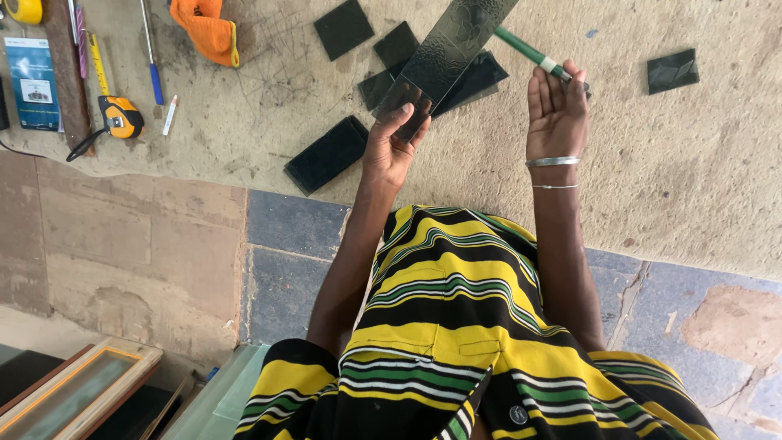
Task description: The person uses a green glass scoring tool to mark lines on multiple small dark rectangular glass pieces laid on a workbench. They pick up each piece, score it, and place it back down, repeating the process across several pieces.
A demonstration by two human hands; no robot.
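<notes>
Fabric of my striped yellow, black and green garment [456, 326] fills the near view, with blue and brown floor tiles [293, 244] beyond my lap. Past them, my left hand [391, 147] pinches the near end of a long strip of dark patterned glass [452, 49] between thumb and fingers, tilting it up off the table [692, 163]. My right hand [556, 110], with two bangles at the wrist, is mostly open, palm toward me, fingers upright, and the green-handled glass cutter [529, 53] is caught loosely at the fingertips, its head hidden behind them. The cutter's shaft runs up toward the strip without clearly touching it.

I judge this as the handling stage around a cut: the strip is lifted and looked over, not lying flat for scoring. A score would call for the strip set down flat and a firmer hold on the cutter.

Farther out, several dark glass offcuts [330, 153] lie around the strip, one apart at the right [673, 71]. At the far left sit a yellow tape measure [120, 116], pens [151, 57], an orange cloth [208, 31] and a blue booklet [32, 81].
</notes>
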